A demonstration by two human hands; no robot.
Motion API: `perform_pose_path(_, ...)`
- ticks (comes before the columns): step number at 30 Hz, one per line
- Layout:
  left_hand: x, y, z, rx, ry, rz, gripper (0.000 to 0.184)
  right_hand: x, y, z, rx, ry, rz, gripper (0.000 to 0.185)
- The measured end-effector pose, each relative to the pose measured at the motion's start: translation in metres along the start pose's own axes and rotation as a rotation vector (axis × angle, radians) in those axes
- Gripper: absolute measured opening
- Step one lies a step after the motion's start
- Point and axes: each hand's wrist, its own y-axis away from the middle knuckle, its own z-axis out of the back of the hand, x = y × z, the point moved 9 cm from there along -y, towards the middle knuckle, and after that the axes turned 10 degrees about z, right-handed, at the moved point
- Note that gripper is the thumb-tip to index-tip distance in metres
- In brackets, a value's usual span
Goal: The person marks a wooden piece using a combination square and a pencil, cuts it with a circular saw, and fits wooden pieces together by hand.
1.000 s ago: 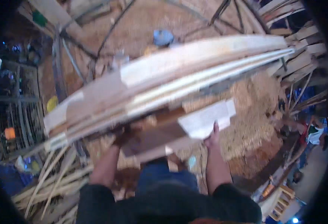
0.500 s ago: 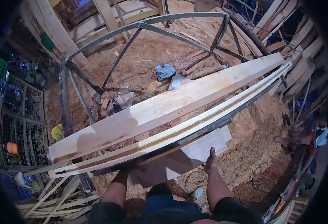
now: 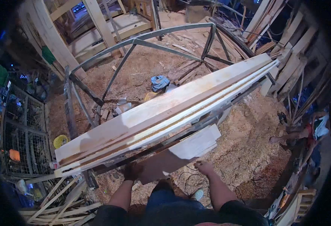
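Observation:
A short, wide pale board (image 3: 180,150) lies tilted along the near side of the long timbers, its left half in shadow. My left hand (image 3: 132,171) is dark in shadow at the board's left end, with its fingers closed on it. Just off the near edge of the board is my right hand (image 3: 204,167), loosely bent with fingers apart and nothing in it. Beyond the short board run a long grooved pale timber (image 3: 165,130) and a broad curved plank (image 3: 135,116), side by side on a dark support.
A dark curved frame (image 3: 173,29) stands beyond the planks. A blue bag (image 3: 159,83) lies on the ground, a yellow basket (image 3: 60,141) at the left. Thin wood strips (image 3: 56,203) are at the lower left. Another person's arm (image 3: 286,138) shows at the right, near wood shavings (image 3: 244,132).
The short board has moved slightly left in view and lies closer along the support. My right hand has come off it, its fingers now bent. The view has steadied and shifted.

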Motion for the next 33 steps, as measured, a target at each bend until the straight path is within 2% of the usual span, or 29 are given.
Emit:
perform_pose_path(1, -0.005, 0.003, 0.003, 0.009, -0.145, 0.06, 0.064, -0.006, 0.013, -0.01, 0.02, 0.042, 0.065, 0.049)
perform_pose_path(2, -0.005, 0.007, 0.002, 0.025, -0.158, 0.094, 0.066, -0.016, 0.027, -0.018, 0.028, 0.073, 0.119, 0.04)
perform_pose_path(3, -0.009, 0.01, 0.001, 0.034, -0.183, 0.118, 0.068, -0.023, 0.045, -0.024, 0.042, 0.017, 0.135, 0.042)
perform_pose_path(6, -0.025, 0.02, -0.002, 0.029, -0.242, 0.123, 0.078, -0.047, 0.103, -0.012, 0.062, 0.217, 0.134, 0.047)
perform_pose_path(8, -0.044, 0.027, -0.006, 0.024, -0.283, 0.084, 0.086, -0.09, 0.12, -0.005, -0.03, 0.416, 0.196, 0.051)
perform_pose_path(9, -0.058, 0.033, -0.006, 0.025, -0.304, 0.056, 0.09, -0.142, 0.117, -0.011, -0.082, 0.253, 0.103, 0.052)
perform_pose_path(11, -0.088, 0.045, -0.014, 0.032, -0.368, 0.003, 0.099, -0.197, 0.15, 0.0, -0.142, 0.083, -0.066, 0.053)
perform_pose_path(12, -0.103, 0.052, -0.018, 0.038, -0.403, -0.022, 0.104, -0.207, 0.182, 0.022, -0.128, 0.078, -0.14, 0.052)
perform_pose_path(15, -0.15, 0.075, -0.025, 0.003, -0.434, -0.121, 0.119, -0.228, 0.297, 0.063, -0.421, -0.165, -0.237, 0.05)
perform_pose_path(18, -0.197, 0.07, -0.041, -0.068, -0.351, -0.265, 0.139, -0.287, 0.375, 0.06, -0.651, -0.048, -0.323, 0.046)
perform_pose_path(22, -0.25, 0.06, -0.037, -0.028, -0.433, -0.098, 0.145, -0.311, 0.487, 0.012, -0.559, 0.017, -0.564, 0.045)
perform_pose_path(25, -0.275, 0.051, -0.045, 0.031, -0.468, -0.164, 0.15, -0.36, 0.517, -0.077, -0.45, 0.021, -0.572, 0.05)
perform_pose_path(28, -0.29, 0.047, -0.044, 0.017, -0.46, -0.211, 0.149, -0.378, 0.535, -0.147, -0.599, -0.062, -0.689, 0.052)
perform_pose_path(31, -0.303, 0.037, -0.048, -0.024, -0.464, -0.299, 0.148, -0.294, 0.527, -0.181, -0.552, -0.259, -0.762, 0.051)
perform_pose_path(33, -0.301, 0.058, -0.036, -0.036, -0.47, -0.257, 0.148, -0.277, 0.485, -0.206, -0.52, -0.324, -0.705, 0.053)
